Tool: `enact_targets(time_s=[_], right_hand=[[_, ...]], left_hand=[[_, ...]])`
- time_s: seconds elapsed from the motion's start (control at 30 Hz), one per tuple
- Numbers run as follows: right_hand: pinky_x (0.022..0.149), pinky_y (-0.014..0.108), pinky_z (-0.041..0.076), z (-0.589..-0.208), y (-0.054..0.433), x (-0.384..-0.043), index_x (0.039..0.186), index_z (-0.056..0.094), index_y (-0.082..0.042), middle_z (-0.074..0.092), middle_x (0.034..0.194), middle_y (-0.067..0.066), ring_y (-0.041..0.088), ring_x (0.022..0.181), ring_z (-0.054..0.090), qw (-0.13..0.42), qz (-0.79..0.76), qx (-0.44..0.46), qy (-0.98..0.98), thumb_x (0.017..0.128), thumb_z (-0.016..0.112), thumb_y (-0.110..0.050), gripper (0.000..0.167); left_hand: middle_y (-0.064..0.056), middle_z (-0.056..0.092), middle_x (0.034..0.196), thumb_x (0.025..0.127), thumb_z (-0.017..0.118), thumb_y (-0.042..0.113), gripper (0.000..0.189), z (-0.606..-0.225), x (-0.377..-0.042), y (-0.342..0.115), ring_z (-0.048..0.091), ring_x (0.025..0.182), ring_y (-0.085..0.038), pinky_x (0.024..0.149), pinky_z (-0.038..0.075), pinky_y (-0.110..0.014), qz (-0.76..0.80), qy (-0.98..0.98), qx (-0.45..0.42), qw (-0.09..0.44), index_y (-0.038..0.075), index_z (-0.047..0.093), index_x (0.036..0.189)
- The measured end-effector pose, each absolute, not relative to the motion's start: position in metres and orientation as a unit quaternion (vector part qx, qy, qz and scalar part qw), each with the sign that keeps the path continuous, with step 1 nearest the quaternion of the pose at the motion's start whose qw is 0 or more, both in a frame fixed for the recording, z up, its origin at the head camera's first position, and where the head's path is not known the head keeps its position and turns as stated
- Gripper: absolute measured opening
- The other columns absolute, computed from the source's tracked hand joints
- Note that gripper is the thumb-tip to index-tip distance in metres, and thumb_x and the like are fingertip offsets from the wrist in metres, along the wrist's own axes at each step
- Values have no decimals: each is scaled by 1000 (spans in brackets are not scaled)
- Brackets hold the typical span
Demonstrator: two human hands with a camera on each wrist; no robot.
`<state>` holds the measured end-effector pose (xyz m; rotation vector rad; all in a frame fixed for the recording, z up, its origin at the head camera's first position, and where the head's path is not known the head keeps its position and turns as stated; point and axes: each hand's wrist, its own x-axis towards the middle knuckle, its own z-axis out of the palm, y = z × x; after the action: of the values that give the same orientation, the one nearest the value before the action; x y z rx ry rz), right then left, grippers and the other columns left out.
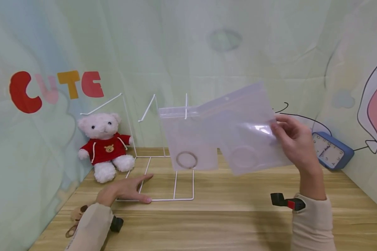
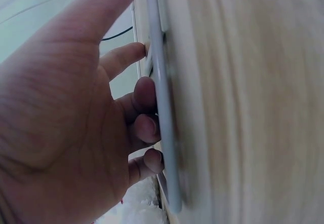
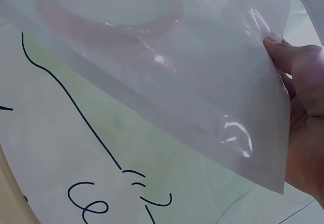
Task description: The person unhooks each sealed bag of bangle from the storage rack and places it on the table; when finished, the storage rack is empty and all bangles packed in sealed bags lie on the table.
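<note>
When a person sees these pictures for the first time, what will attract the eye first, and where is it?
Probably the translucent bag pinched by the right hand, right of centre in the head view, overlapping a second bag with a brown ring. Next may come the red-clad teddy bear at left, beside the white wire rack, and the letters CUTE on the backdrop above it.

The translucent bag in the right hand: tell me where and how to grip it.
I'd pinch the translucent bag by its right edge, coming from the right, as the right hand does: the bag looks thin and flat, and in the head view its left part overlaps the hanging bag.
</note>
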<state>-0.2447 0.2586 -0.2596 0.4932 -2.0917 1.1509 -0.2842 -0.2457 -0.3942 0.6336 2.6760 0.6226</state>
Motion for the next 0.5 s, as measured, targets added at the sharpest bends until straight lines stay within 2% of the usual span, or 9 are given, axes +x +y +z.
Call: enact_targets(time_s=[0.27, 0.5], right_hand=[[58, 13, 49, -263, 270, -248, 121, 67, -1, 64, 84, -13, 8, 68, 57, 361, 441, 156, -807, 100, 62, -13, 25], [62, 12, 52, -263, 275, -247, 121, 68, -2, 65, 85, -16, 5, 68, 60, 374, 446, 130, -803, 100, 62, -17, 26]], left_hand=[[-25, 42, 151, 81, 78, 55, 99, -394, -283, -245, 39, 137, -47, 108, 33, -64, 216, 938, 216, 164, 7, 33, 156], [-25, 41, 151, 81, 77, 56, 99, -394, -284, -245, 39, 137, -47, 108, 32, -64, 214, 939, 211, 168, 9, 33, 156]])
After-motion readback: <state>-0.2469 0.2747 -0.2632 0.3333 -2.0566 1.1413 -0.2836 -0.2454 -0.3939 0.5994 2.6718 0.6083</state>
